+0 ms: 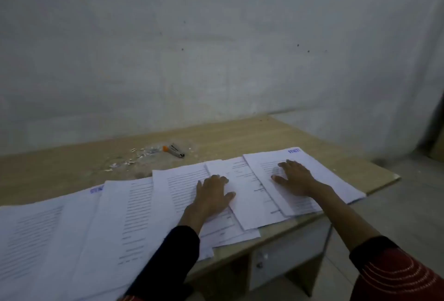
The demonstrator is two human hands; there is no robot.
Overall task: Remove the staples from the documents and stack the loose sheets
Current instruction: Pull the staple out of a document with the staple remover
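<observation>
Left hand (211, 196): palm down, fingers straight and slightly spread, pressing flat on overlapping sheets near the middle of the row; it grips nothing.
Right hand (296, 179): palm down, fingers spread, resting flat on the right-end document; it holds nothing.
Documents (134, 209): white printed sheets spread in an overlapping row along the table's near edge, from the far left to the right corner; several overhang that edge.
Right-end document (322, 168): lies tilted on top of its neighbour, with a blue heading at its far corner.
Middle sheet (245, 195): lies between the 2 hands, its left edge by the left thumb, its right side under the right-end document.
Grey tool (175, 151): small, with an orange end, lying on bare wood behind the papers, well apart from both hands; too small to tell its type.
Pale bits (134, 158): scattered just left of the grey tool; too small to identify.
Table (264, 132): pale wood, set against a grey wall (216, 36).
Sleeves: black on the left forearm (168, 260), red with pale curved lines on the right (396, 274).
</observation>
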